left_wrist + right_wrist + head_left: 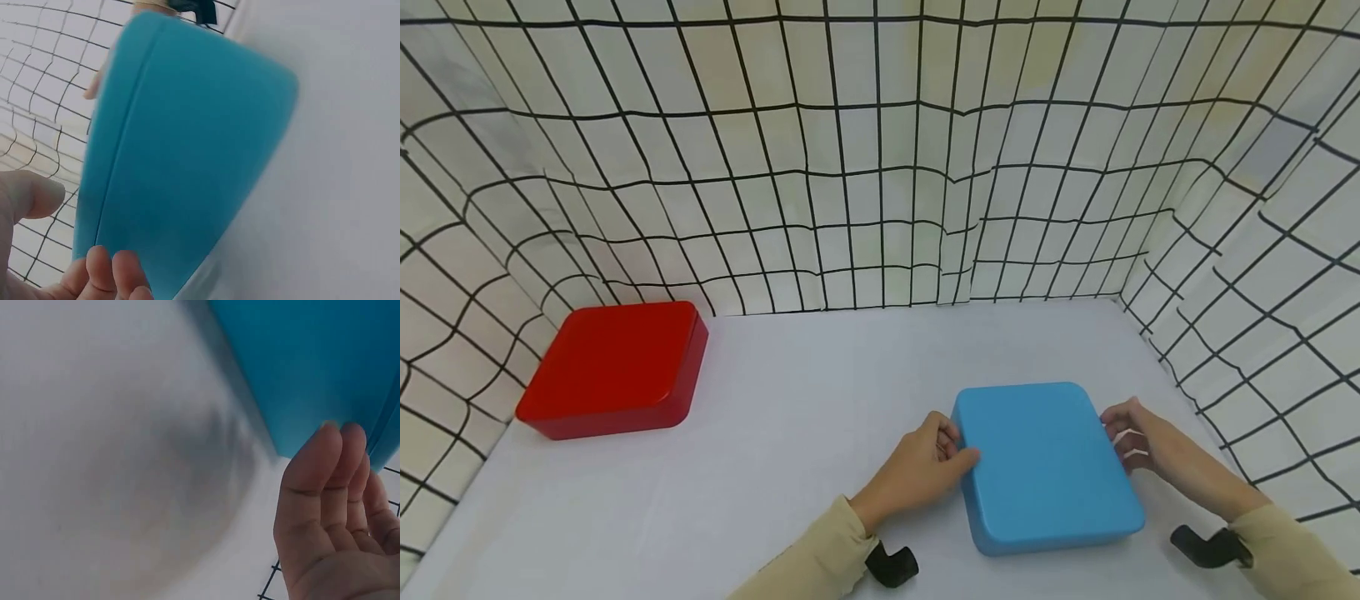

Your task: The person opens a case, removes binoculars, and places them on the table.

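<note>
A light-blue square box [1045, 467] with rounded corners rests on the white surface, and a seam like a lid line runs round its side in the left wrist view. At its left side is my left hand [921, 467], fingers bent and fingertips right at the wall; the thumb stands apart from the others and overlaps the top edge in the head view. On the opposite side, my right hand [1165, 454] has its loosely bent fingers [312, 456] against or close to the box's side wall. Neither hand wraps round the box.
A red box [617, 358] of similar shape lies at the far left, by the netting. White walls covered with black grid netting [880, 192] rise behind and on both sides of the white table [820, 375]. A black strap piece [891, 565] hangs under each wrist.
</note>
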Action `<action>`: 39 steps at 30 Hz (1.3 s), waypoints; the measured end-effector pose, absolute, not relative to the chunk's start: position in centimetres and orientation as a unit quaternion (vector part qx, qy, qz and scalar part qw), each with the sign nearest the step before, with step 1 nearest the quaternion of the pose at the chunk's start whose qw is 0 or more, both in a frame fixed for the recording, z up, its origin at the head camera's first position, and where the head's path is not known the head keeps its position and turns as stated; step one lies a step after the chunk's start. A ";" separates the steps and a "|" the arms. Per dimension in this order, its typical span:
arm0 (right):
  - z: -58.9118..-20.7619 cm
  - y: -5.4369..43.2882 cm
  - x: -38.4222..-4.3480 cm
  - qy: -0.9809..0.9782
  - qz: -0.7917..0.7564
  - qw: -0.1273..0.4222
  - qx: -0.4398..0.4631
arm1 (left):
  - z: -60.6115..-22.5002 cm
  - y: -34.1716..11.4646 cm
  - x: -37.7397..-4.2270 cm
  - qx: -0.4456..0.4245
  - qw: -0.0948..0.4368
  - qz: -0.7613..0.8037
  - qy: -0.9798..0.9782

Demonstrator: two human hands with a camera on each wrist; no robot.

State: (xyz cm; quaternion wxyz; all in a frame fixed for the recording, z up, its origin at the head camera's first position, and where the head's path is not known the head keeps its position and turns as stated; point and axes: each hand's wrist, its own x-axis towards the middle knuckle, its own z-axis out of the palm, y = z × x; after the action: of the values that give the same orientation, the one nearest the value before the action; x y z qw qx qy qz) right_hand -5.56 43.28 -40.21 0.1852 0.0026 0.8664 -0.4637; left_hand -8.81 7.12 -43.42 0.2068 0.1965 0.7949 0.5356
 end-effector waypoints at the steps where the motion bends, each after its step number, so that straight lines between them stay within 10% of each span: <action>1: -40.2 43.1 -5.6 0.863 -0.466 0.193 0.021 | -43.5 7.1 -8.8 0.183 0.218 0.550 0.785; 20: -41.0 43.2 -6.0 0.831 -0.489 0.244 0.102 | -43.3 6.5 -9.0 0.082 0.309 0.683 0.657; 39: -41.3 43.8 -6.0 0.823 -0.500 0.232 0.138 | -44.0 6.7 -8.7 0.028 0.271 0.752 0.601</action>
State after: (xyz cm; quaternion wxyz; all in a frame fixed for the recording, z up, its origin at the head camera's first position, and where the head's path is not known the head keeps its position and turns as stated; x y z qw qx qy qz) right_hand -6.03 43.81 -41.27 0.2323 0.1377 0.8226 -0.5004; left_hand -8.74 6.73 -43.97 0.2707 0.0283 0.6006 0.7518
